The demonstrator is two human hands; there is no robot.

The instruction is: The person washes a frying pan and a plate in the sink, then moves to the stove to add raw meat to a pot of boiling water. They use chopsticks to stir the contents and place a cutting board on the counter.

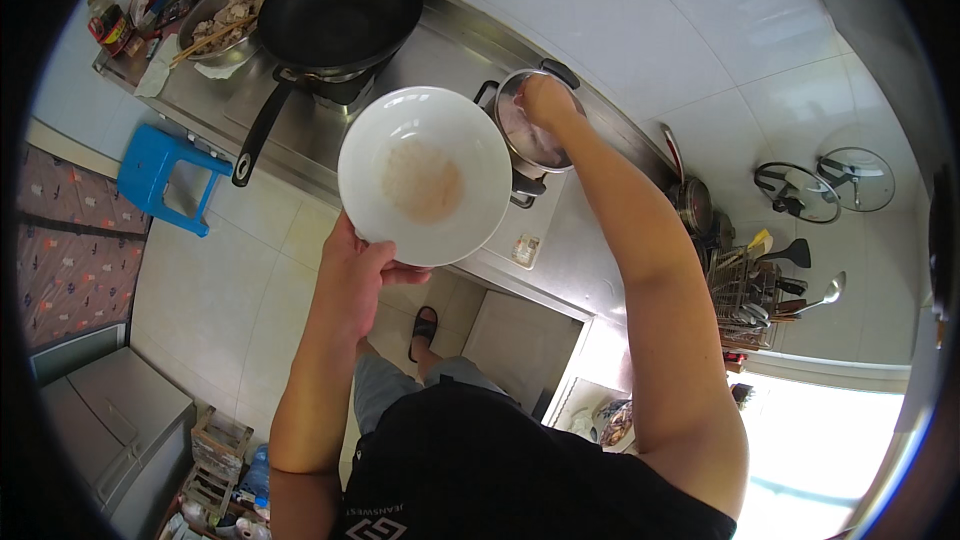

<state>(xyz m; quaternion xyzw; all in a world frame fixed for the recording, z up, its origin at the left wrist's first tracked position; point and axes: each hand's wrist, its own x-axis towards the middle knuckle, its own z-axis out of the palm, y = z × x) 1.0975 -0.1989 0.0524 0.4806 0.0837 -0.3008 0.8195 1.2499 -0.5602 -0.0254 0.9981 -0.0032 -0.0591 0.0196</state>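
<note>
My left hand [375, 259] grips the near rim of a white bowl [480, 187], thumb on the rim and fingers beneath; a little cloudy liquid lies in its bottom. My right hand [547, 100] reaches into a steel pot [526, 163] on the counter, against pale pinkish pieces, perhaps raw meat [534, 136]. Its fingertips are hidden, so whether they hold a piece does not show. Left of the pot, a black wok [341, 11] sits over a burner, its long handle towards me. Beyond it a steel basin [204, 15] holds chunks of food, with wooden chopsticks [214, 39] across its rim.
A sauce bottle [111, 26] stands at the counter's far left end. Below is a blue plastic stool [161, 172]. Glass lids [796, 193] hang on the wall at right, above a wire rack of utensils [739, 292]. The wok's handle [262, 131] sticks out past the counter edge.
</note>
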